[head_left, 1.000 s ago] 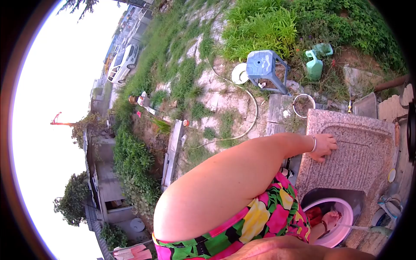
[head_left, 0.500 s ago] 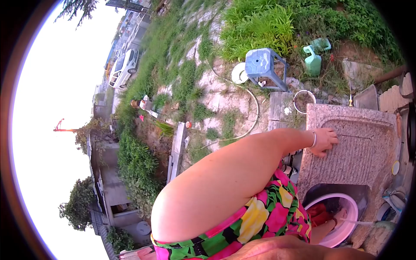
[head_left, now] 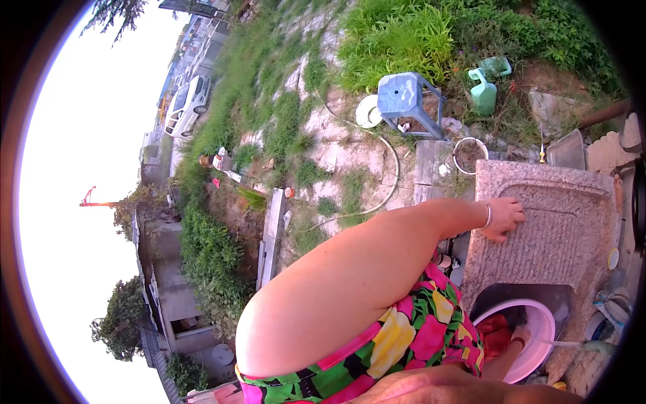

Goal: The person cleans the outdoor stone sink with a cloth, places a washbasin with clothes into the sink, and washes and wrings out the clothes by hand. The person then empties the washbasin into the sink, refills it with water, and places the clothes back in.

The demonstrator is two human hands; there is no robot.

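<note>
My left hand, with a bracelet at its wrist, rests on the ribbed pink stone slab, its fingers spread and slightly bent. Lower down, my right hand reaches into a pink basin set in the dark hollow of the sink. Red cloth lies in the basin beside my right hand. The fingers of that hand are too indistinct to tell what they hold. A thin pale stream runs into the basin from the right.
A blue stool, a white-rimmed bucket and a green jug stand beyond the slab. A pale hose curves over the weedy paving. Another basin sits at the right edge. A white van is parked far off.
My right hand has shifted within the basin, and more of the red cloth shows. My left hand stays on the slab. The view has tilted slightly.
</note>
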